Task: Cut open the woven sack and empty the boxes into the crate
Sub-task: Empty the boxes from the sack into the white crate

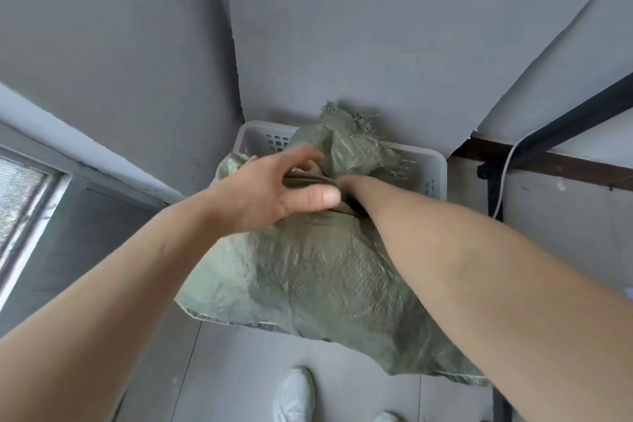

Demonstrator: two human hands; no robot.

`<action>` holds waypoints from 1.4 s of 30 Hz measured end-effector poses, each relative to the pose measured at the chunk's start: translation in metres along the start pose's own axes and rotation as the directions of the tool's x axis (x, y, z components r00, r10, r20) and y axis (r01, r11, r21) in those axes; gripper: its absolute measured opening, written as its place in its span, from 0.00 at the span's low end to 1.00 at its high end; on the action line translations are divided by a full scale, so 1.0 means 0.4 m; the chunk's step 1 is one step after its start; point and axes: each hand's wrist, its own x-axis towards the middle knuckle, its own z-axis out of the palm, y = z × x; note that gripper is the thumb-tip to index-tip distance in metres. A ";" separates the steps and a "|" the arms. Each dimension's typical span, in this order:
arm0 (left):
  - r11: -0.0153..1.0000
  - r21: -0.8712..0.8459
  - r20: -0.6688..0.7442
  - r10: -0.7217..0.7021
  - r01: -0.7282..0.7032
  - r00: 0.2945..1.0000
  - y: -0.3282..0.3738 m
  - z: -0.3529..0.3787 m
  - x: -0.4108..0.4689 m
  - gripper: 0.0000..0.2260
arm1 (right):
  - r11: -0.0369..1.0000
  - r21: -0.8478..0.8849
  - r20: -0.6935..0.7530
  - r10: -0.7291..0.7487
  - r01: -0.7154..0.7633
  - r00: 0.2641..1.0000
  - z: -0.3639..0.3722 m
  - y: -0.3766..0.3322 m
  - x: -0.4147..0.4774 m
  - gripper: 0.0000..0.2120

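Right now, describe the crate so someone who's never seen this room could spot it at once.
Find the corner where two grey walls meet. At its foot stands the crate, half covered by the green woven sack. Unlike the sack, it is white plastic with slotted sides.

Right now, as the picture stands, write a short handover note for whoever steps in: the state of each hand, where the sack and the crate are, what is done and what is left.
Left hand: pinches a bunched fold at the mouth of the woven sack.
Right hand: hidden inside the sack; only the right forearm shows, going in at the opening.
Things: the sack lies slumped over the white crate, its frayed end up at the far side.
Done: the sack looks open, since an arm goes in.
Left: no boxes are in sight; they probably still have to be emptied into the crate.
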 end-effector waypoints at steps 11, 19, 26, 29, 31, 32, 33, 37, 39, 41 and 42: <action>0.856 0.512 -0.113 -0.011 0.067 0.994 -0.073 0.040 0.077 0.26 | 0.934 0.127 -0.151 -0.315 0.334 0.937 -0.041 0.055 -0.271 0.31; 0.957 0.265 -0.298 -0.039 0.122 0.954 -0.077 0.057 0.069 0.32 | 0.917 -0.283 -0.220 -0.349 0.282 0.911 0.066 0.114 -0.368 0.32; 0.697 0.692 -0.116 -0.148 0.187 0.982 -0.205 0.146 -0.018 0.57 | 0.963 -0.055 -0.471 -0.258 0.264 0.844 0.062 0.133 -0.251 0.15; 0.591 0.801 0.025 -0.186 0.092 0.982 -0.232 0.213 -0.008 0.51 | 0.930 -0.247 -0.450 -0.360 0.274 0.817 0.118 0.159 -0.254 0.32; 0.558 0.821 0.024 -0.242 0.119 0.970 -0.243 0.243 0.011 0.48 | 0.883 -0.352 -0.430 -0.446 0.309 0.785 0.163 0.185 -0.271 0.43; 0.539 0.832 0.007 -0.249 0.132 0.969 -0.248 0.254 0.020 0.45 | 0.847 -0.428 -0.406 -0.491 0.315 0.771 0.186 0.202 -0.278 0.46; 0.517 0.845 -0.009 -0.245 0.138 0.969 -0.249 0.264 0.028 0.42 | 0.803 -0.510 -0.373 -0.531 0.309 0.761 0.210 0.222 -0.278 0.48; 0.453 0.878 -0.055 -0.228 0.156 0.972 -0.241 0.295 0.057 0.30 | 0.665 -0.714 -0.198 -0.492 0.220 0.848 0.282 0.270 -0.235 0.35; 0.472 0.866 -0.079 -0.195 0.164 0.978 -0.240 0.306 0.070 0.25 | 0.638 -0.756 -0.174 -0.409 0.145 0.896 0.300 0.284 -0.213 0.24; 0.524 0.836 -0.075 -0.186 0.164 0.980 -0.259 0.316 0.076 0.24 | 0.644 -0.760 -0.190 -0.346 0.085 0.919 0.309 0.301 -0.192 0.22; 0.556 0.814 -0.071 -0.188 0.166 0.980 -0.272 0.320 0.078 0.26 | 0.690 -0.721 -0.218 -0.319 0.069 0.922 0.309 0.309 -0.184 0.25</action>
